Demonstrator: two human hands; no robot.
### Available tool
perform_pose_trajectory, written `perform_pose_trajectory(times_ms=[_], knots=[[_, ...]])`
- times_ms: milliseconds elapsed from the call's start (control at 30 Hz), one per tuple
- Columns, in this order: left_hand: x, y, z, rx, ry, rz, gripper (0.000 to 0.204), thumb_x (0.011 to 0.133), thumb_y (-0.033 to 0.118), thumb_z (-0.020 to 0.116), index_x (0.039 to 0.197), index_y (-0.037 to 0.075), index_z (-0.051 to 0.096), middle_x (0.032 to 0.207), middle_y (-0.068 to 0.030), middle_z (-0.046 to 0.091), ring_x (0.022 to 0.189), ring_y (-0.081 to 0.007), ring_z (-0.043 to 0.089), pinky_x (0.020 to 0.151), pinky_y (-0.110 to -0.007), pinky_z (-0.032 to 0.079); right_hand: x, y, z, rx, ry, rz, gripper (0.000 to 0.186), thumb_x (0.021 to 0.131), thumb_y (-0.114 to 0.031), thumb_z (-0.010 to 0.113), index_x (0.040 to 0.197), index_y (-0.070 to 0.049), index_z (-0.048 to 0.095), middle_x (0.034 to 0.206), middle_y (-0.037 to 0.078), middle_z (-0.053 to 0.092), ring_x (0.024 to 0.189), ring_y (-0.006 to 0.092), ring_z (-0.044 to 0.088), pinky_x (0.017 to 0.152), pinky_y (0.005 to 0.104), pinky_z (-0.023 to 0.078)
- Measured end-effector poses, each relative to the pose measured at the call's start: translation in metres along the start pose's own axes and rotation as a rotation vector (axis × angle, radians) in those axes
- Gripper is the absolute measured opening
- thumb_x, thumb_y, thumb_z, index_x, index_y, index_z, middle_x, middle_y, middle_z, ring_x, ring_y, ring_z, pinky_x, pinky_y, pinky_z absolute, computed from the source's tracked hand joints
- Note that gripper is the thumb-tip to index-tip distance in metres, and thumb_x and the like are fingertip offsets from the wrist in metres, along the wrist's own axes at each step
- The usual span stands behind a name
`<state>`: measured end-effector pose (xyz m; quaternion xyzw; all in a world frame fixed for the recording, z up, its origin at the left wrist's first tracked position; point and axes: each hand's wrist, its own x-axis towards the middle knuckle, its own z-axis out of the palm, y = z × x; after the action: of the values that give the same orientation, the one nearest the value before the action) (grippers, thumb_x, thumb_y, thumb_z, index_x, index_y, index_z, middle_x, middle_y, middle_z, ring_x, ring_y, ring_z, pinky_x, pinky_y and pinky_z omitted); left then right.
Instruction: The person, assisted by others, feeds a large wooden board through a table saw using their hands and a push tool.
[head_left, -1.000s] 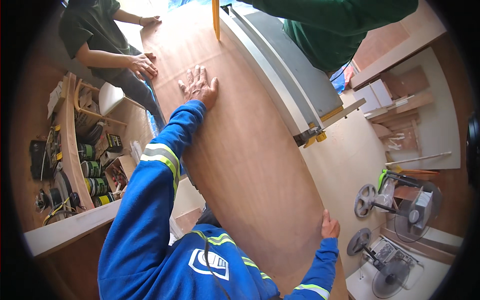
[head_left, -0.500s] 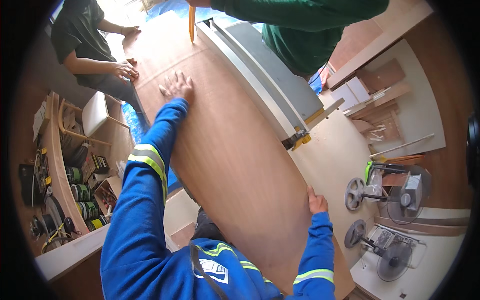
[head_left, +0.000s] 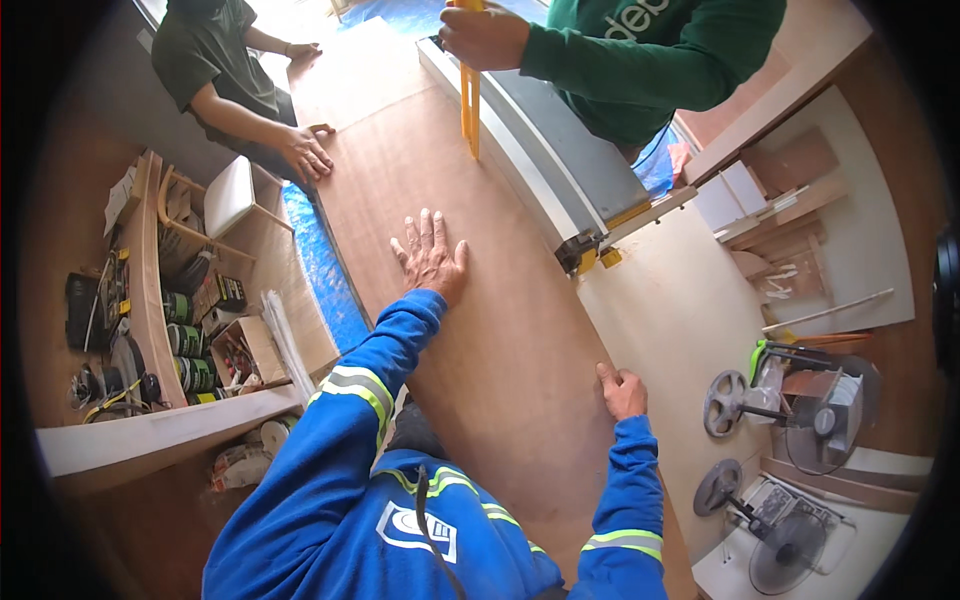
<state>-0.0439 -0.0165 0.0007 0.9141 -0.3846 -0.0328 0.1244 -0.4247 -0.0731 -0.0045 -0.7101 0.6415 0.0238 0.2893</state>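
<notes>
A long brown plywood sheet [head_left: 500, 330] runs from in front of my body to the bright far end. My left hand [head_left: 433, 262] lies flat on its middle, fingers spread. At the sheet's right edge my right hand [head_left: 622, 392] grips the wood, thumb on top; its fingers' undersides are hidden. The sheet's far right edge runs along a silver metal fence [head_left: 520, 140] on a grey machine table [head_left: 585, 130]. A person's hand [head_left: 485, 38] in a green sleeve holds an orange push stick [head_left: 470, 110] down against the sheet.
Another person's hand [head_left: 305, 152] rests on the sheet's left edge. Yellow fittings [head_left: 600, 258] mark the fence's near end. Machines with grey handwheels [head_left: 724, 403] stand at right. Shelving with cans [head_left: 190, 342] and a white-seated chair [head_left: 230, 197] is at left.
My left hand now sits nearer to me on the sheet. The green-sleeved hand has come into view with the push stick, which has moved nearer. The whole view has shifted slightly.
</notes>
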Motion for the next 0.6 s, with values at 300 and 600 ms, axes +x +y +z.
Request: perform_pose_trajectory(times_ms=[300, 600], knots=[[0.025, -0.007, 0.005, 0.017, 0.021, 0.015, 0.069, 0.096, 0.045, 0.041, 0.151, 0.005, 0.028, 0.159, -0.0139, 0.02, 0.148, -0.0344, 0.011, 0.117, -0.058, 0.002, 0.002, -0.033, -0.011, 0.052, 0.096, 0.037, 0.074, 0.076, -0.068, 0.066, 0.073, 0.006, 0.064, 0.078, 0.023, 0.067, 0.077, 0.0397, 0.065, 0.075, 0.0469, 0.051], [0.082, -0.031, 0.007, 0.02, 0.066, 0.023, 0.069, 0.095, 0.045, 0.041, 0.15, 0.005, 0.031, 0.159, -0.0137, 0.023, 0.148, -0.035, 0.014, 0.117, -0.058, 0.003, 0.032, -0.079, 0.005, 0.107, 0.194, 0.021, 0.074, 0.072, -0.068, 0.071, 0.087, 0.005, 0.064, 0.082, 0.024, 0.067, 0.082, 0.0411, 0.066, 0.078, 0.0466, 0.051]])
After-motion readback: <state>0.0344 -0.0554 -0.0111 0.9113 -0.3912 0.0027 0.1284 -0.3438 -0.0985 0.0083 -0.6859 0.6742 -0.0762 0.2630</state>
